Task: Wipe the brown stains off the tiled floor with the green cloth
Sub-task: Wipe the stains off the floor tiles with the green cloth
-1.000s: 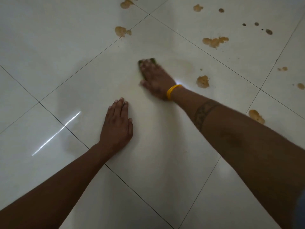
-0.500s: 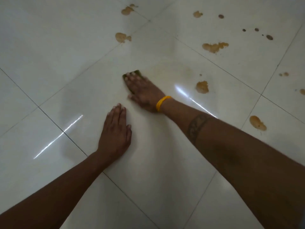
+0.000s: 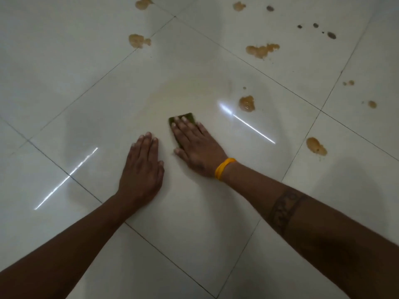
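green cloth point(image 3: 185, 118) lies under the flat right hand point(image 3: 197, 147); left hand point(image 3: 142, 169) flat on floor point(image 3: 64, 83).

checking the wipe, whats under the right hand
The green cloth lies flat on the tiled floor under the right hand, whose straight fingers press it down. Only its far edge shows; the rest, and any stain beneath, is covered.

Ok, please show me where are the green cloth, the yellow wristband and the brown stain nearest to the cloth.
green cloth point(image 3: 187, 117): head view, on the far edge showing past the fingertips.
yellow wristband point(image 3: 223, 168): head view, on the band's middle, at the right wrist.
nearest brown stain point(image 3: 246, 103): head view, on the blot's centre.
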